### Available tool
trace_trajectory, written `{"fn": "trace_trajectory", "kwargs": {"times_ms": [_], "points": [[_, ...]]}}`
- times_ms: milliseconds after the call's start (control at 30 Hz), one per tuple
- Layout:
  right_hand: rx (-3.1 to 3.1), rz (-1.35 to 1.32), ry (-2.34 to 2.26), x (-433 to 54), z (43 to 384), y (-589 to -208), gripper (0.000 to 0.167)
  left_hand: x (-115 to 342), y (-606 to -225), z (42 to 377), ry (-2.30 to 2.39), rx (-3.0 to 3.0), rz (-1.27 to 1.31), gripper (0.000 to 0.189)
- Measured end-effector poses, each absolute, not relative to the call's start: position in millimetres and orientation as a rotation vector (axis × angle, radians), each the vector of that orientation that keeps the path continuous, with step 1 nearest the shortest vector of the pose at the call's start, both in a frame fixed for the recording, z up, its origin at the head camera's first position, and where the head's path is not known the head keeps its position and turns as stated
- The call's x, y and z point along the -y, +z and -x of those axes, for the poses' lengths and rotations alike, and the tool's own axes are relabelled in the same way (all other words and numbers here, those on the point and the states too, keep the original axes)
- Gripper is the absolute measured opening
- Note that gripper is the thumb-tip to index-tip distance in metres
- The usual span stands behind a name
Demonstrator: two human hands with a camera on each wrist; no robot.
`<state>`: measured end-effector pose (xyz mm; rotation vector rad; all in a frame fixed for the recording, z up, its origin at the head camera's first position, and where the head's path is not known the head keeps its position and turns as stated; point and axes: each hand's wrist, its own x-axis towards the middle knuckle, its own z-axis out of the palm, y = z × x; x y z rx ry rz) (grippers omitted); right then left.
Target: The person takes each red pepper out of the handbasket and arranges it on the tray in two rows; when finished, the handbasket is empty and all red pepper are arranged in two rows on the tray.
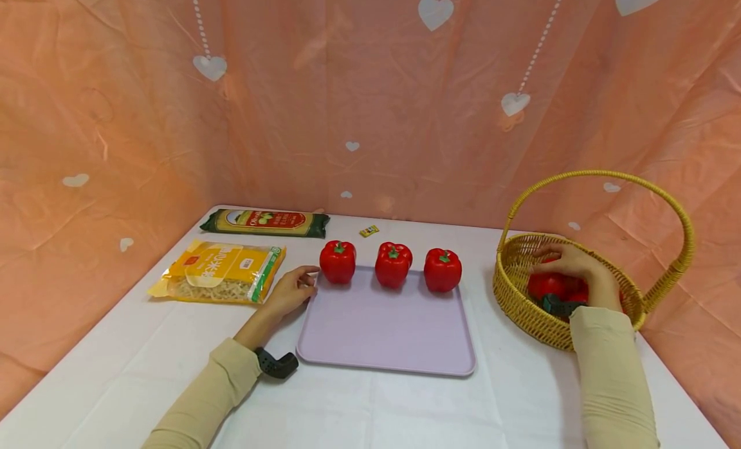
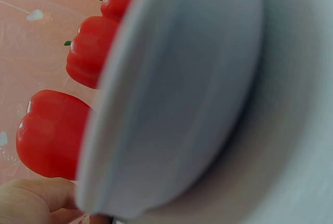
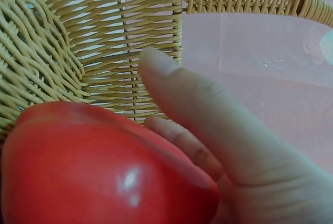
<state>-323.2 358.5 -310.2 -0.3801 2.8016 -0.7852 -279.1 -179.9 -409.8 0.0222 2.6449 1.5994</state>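
Three red bell peppers with green stems, left point(image 1: 338, 264), middle point(image 1: 393, 266) and right point(image 1: 442, 271), stand in a row along the back of a pale lilac tray point(image 1: 384, 330). My left hand point(image 1: 289, 291) holds the tray's back left corner with bent fingers, near the left pepper. Inside the wicker basket point(image 1: 529, 317) on the right, my right hand point(image 1: 570, 264) reaches over more red peppers point(image 1: 547, 285). Its thumb stays apart from the nearest bell pepper point(image 3: 104, 167) in the right wrist view, while the other fingers lie partly hidden behind that pepper.
A yellow bag of dried noodles point(image 1: 217, 273) lies left of the tray, with a green and red Olive-labelled packet point(image 1: 266, 222) behind it. Near the back edge is a small yellow sachet point(image 1: 368, 231). The basket's tall handle point(image 1: 602, 174) arches above it.
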Motion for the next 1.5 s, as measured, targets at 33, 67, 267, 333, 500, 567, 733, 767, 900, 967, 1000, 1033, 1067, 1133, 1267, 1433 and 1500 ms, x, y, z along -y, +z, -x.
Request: {"fn": "trace_trajectory", "kwargs": {"times_ms": [33, 67, 267, 333, 500, 567, 733, 767, 900, 967, 1000, 1033, 1067, 1133, 1267, 1433, 1500], "points": [[-2.795, 0.381, -0.775, -359, 323, -310, 0.057, 180, -410, 279, 1.601, -2.646, -0.024, 0.047], [-2.787, 0.374, -0.771, -358, 323, -310, 0.058, 180, -410, 279, 1.600, -2.646, -0.024, 0.047], [-2.685, 0.283, -0.696, -354, 317, -306, 0.069, 181, -409, 279, 1.592, -2.651, -0.024, 0.047], [-2.646, 0.239, -0.674, -352, 314, -304, 0.073, 181, -410, 279, 1.595, -2.649, -0.028, 0.046], [-2.644, 0.208, -0.568, -350, 311, -299, 0.082, 181, -411, 280, 1.587, -2.652, -0.034, 0.046], [-2.651, 0.192, -0.542, -349, 310, -298, 0.084, 181, -411, 280, 1.582, -2.656, -0.037, 0.046], [-2.668, 0.166, -0.534, -349, 311, -298, 0.082, 182, -412, 280, 1.595, -2.681, -0.075, 0.046], [-2.679, 0.173, -0.527, -349, 311, -298, 0.080, 182, -412, 281, 1.600, -2.687, -0.088, 0.046], [-2.729, 0.220, -0.498, -350, 312, -300, 0.078, 183, -414, 281, 1.608, -2.700, -0.118, 0.045], [-2.761, 0.238, -0.487, -350, 312, -300, 0.078, 183, -414, 281, 1.609, -2.696, -0.120, 0.045], [-2.773, 0.241, -0.493, -350, 312, -300, 0.077, 183, -414, 281, 1.609, -2.694, -0.118, 0.045], [-2.783, 0.243, -0.503, -349, 311, -299, 0.075, 183, -414, 281, 1.612, -2.688, -0.109, 0.046], [-2.785, 0.240, -0.524, -349, 311, -299, 0.073, 182, -414, 281, 1.609, -2.688, -0.107, 0.046], [-2.773, 0.241, -0.581, -349, 310, -299, 0.070, 182, -414, 281, 1.603, -2.687, -0.103, 0.046], [-2.636, 0.160, -0.845, -350, 308, -300, 0.065, 181, -414, 281, 1.598, -2.685, -0.089, 0.045], [-2.730, 0.220, -0.802, -353, 304, -297, 0.063, 181, -414, 282, 1.594, -2.694, -0.089, 0.045], [-2.840, 0.285, -0.713, -354, 302, -294, 0.066, 182, -414, 282, 1.596, -2.697, -0.097, 0.045]]}}
